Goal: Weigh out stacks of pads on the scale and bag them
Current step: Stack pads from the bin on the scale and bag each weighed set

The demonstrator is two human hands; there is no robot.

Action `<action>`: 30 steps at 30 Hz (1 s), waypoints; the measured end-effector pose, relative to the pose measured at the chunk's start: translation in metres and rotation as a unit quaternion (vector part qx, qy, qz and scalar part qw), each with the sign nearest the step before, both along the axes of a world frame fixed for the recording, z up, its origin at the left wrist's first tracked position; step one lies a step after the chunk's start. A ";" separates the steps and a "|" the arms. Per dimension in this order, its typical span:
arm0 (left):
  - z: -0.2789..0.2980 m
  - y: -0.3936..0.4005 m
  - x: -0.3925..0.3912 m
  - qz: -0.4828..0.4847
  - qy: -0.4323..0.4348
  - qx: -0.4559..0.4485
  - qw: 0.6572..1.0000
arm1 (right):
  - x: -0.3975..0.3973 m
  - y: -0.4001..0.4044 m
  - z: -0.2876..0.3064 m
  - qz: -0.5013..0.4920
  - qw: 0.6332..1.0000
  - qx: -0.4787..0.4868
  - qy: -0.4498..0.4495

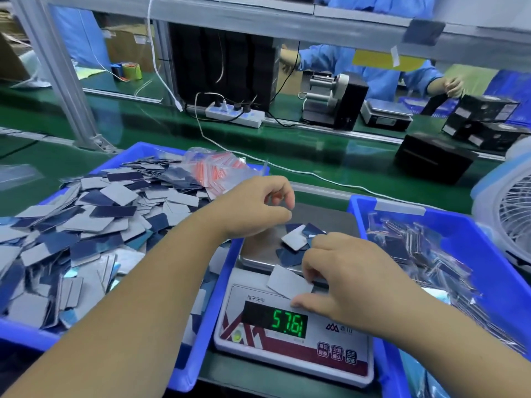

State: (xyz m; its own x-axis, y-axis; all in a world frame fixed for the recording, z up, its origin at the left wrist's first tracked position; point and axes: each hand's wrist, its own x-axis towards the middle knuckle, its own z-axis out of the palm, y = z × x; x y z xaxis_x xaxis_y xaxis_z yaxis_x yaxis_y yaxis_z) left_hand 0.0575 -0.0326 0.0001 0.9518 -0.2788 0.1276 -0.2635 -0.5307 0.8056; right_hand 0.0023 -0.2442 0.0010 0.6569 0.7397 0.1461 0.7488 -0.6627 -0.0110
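Honestly this looks mid-weigh. The right hand (pixel 347 278) has a pinching grip on one grey pad (pixel 287 281) at the front edge of the scale (pixel 290 326), while the left hand (pixel 254 209) hovers over the pan with fingers loosely curled, grip holding nothing I can make out. A few loose pads (pixel 297 239) sit on the pan and the readout shows digits. The left bin (pixel 201 311) is heaped with unweighed pads, the right bin (pixel 488 254) holds filled bags (pixel 416 248), so plenty's left, I'd guess.
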 end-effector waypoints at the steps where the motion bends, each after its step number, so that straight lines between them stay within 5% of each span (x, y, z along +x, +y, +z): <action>1: -0.001 0.000 0.000 0.004 0.000 -0.002 1.000 | 0.001 -0.001 0.000 0.001 1.000 0.010 0.006; 13: -0.004 0.002 0.004 0.025 -0.009 -0.039 0.999 | 0.008 -0.012 0.003 -0.009 0.974 0.172 0.148; 24: -0.005 0.000 0.005 0.009 -0.005 -0.014 1.000 | 0.010 -0.011 0.004 -0.045 0.957 0.271 0.096; 30: -0.003 -0.005 0.001 0.002 0.023 -0.030 0.999 | 0.020 -0.013 0.004 -0.149 0.929 0.323 0.099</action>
State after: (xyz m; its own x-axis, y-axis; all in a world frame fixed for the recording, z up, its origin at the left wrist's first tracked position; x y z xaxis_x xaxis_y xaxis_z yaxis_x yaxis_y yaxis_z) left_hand 0.0586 -0.0379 -0.0030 0.9581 -0.2685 0.1001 -0.2237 -0.4825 0.8469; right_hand 0.0219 -0.2568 0.0049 0.8802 0.3205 0.3501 0.4732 -0.6485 -0.5962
